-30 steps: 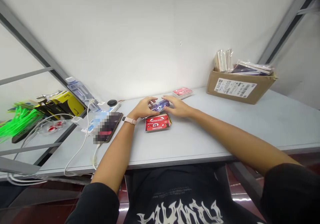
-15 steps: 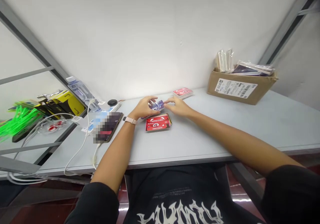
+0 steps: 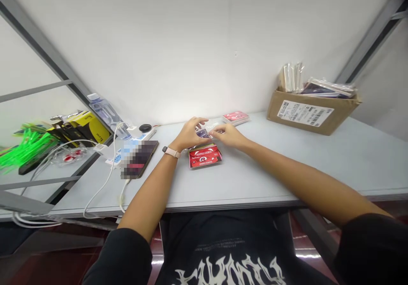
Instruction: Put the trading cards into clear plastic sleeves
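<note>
My left hand [image 3: 188, 134] and my right hand [image 3: 228, 135] meet at the middle of the grey table [image 3: 274, 170], both gripping a small purple packet [image 3: 203, 134] in clear wrap held just above the surface. A watch with a pale strap sits on my left wrist. Directly in front of my hands, nearer to me, lies a red card pack [image 3: 205, 156] flat on the table. Fingers hide much of the purple packet.
A second red pack [image 3: 236, 117] lies behind my hands. A cardboard box [image 3: 310, 113] of wrapped packets stands at the back right. A phone [image 3: 139, 159], a power strip and white cables [image 3: 105, 179] lie to the left. Yellow boxes [image 3: 84, 128] and green items [image 3: 25, 147] fill a side shelf.
My hands have drawn closer together on the purple packet and lifted it slightly. The view has shifted a little to the left.
</note>
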Motion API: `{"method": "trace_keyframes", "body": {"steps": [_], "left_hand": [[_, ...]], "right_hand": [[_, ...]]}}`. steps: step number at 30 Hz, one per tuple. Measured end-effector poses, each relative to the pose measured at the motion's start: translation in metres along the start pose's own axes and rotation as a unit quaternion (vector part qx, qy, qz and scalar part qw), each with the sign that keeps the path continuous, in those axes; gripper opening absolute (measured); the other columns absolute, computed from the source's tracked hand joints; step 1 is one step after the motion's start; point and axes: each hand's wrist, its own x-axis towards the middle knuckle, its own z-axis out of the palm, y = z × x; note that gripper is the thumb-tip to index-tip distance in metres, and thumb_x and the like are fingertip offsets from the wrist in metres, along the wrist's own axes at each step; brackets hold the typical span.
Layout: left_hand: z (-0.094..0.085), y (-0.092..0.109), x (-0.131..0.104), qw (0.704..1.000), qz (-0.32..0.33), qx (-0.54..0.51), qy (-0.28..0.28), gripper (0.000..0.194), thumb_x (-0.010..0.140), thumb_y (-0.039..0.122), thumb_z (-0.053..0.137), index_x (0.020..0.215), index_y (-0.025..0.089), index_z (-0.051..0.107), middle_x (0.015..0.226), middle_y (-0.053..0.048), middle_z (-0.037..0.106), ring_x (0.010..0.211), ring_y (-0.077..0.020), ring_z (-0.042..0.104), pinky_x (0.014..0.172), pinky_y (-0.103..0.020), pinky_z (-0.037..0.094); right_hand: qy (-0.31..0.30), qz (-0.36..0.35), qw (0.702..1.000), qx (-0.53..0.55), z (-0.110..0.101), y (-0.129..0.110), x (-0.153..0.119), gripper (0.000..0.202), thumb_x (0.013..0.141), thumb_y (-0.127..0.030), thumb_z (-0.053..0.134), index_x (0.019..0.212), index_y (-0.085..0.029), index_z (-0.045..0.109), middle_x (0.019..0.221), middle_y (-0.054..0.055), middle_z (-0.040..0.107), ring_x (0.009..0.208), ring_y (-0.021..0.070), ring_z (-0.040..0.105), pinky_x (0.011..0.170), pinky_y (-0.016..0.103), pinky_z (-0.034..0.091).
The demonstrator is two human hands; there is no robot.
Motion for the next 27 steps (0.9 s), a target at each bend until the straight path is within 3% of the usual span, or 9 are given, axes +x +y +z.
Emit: {"method": "trace_keyframes", "body": {"steps": [4,7,12,17,19,21,23,25,27], "left_hand": [[-0.001,-0.001,-0.001,0.999,-0.021,0.02,-0.019,0.087,0.069,0.046,0.094,0.146,0.023,0.059,0.135,-0.011,0.067,0.115,-0.0265,0.068,0.103,-0.042,0.057],[-0.001,-0.001,-0.001,0.997,-0.049,0.041,-0.035,0.099,0.066,0.051,0.095,0.151,0.022,0.054,0.141,-0.012,0.066,0.121,-0.0306,0.068,0.108,-0.045,0.055],[-0.004,-0.001,0.001,0.997,-0.066,0.039,-0.01,0.084,0.069,0.048,0.093,0.141,0.02,0.061,0.133,-0.012,0.071,0.12,-0.0307,0.069,0.108,-0.046,0.055],[-0.014,-0.008,0.003,0.991,-0.082,0.092,0.047,0.072,0.066,0.044,0.098,0.126,0.02,0.066,0.13,-0.012,0.072,0.121,-0.0317,0.068,0.11,-0.046,0.053],[-0.018,-0.015,0.002,0.986,-0.105,0.109,0.067,0.072,0.065,0.044,0.099,0.124,0.021,0.066,0.129,-0.012,0.072,0.121,-0.0325,0.067,0.11,-0.048,0.052],[-0.02,-0.022,0.0,0.982,-0.124,0.122,0.074,0.072,0.064,0.045,0.1,0.122,0.021,0.066,0.128,-0.012,0.072,0.122,-0.0332,0.067,0.11,-0.049,0.052],[-0.02,-0.028,-0.002,0.979,-0.137,0.131,0.071,0.073,0.063,0.047,0.1,0.121,0.02,0.066,0.127,-0.012,0.072,0.122,-0.0338,0.067,0.109,-0.049,0.053],[-0.02,-0.031,-0.002,0.979,-0.142,0.132,0.063,0.074,0.062,0.05,0.1,0.121,0.02,0.066,0.126,-0.012,0.072,0.121,-0.0343,0.067,0.107,-0.049,0.054],[-0.019,-0.032,-0.003,0.98,-0.144,0.129,0.057,0.073,0.063,0.053,0.1,0.119,0.02,0.066,0.125,-0.012,0.072,0.12,-0.0345,0.068,0.106,-0.05,0.054]], "right_hand": [[0.025,0.001,1.0,0.013,-0.002,-0.002,-0.001,0.025,0.094,-0.041,0.069,0.088,-0.02,0.081,0.099,0.01,0.085,0.095,0.0288,0.075,0.093,0.045,0.059],[0.055,-0.018,0.998,0.033,-0.002,-0.004,-0.001,0.029,0.093,-0.049,0.071,0.09,-0.021,0.08,0.103,0.01,0.084,0.098,0.0288,0.075,0.095,0.045,0.059],[0.08,-0.049,0.995,0.044,-0.001,-0.006,0.001,0.037,0.092,-0.057,0.07,0.089,-0.021,0.077,0.104,0.011,0.082,0.101,0.0287,0.073,0.096,0.045,0.058],[0.125,-0.044,0.991,0.012,-0.01,-0.008,-0.002,0.039,0.092,-0.061,0.069,0.09,-0.022,0.067,0.098,0.008,0.077,0.09,0.0239,0.071,0.085,0.04,0.058],[0.073,-0.051,0.996,-0.011,-0.018,-0.011,-0.005,0.04,0.091,-0.062,0.072,0.093,-0.022,0.067,0.101,0.008,0.076,0.087,0.0226,0.07,0.082,0.039,0.058],[-0.056,-0.066,0.995,-0.051,-0.025,-0.017,-0.01,0.041,0.086,-0.062,0.078,0.098,-0.024,0.072,0.108,0.008,0.077,0.094,0.0246,0.071,0.085,0.04,0.058],[-0.179,-0.074,0.975,-0.109,-0.029,-0.022,-0.014,0.048,0.075,-0.061,0.088,0.107,-0.026,0.078,0.116,0.008,0.075,0.104,0.0286,0.07,0.091,0.042,0.058],[-0.234,-0.077,0.955,-0.166,-0.029,-0.024,-0.016,0.063,0.065,-0.061,0.095,0.116,-0.028,0.08,0.12,0.008,0.071,0.109,0.0317,0.069,0.095,0.044,0.058],[-0.244,-0.083,0.946,-0.197,-0.027,-0.024,-0.017,0.069,0.061,-0.062,0.097,0.118,-0.027,0.08,0.12,0.009,0.068,0.11,0.0327,0.068,0.097,0.046,0.057]]}}
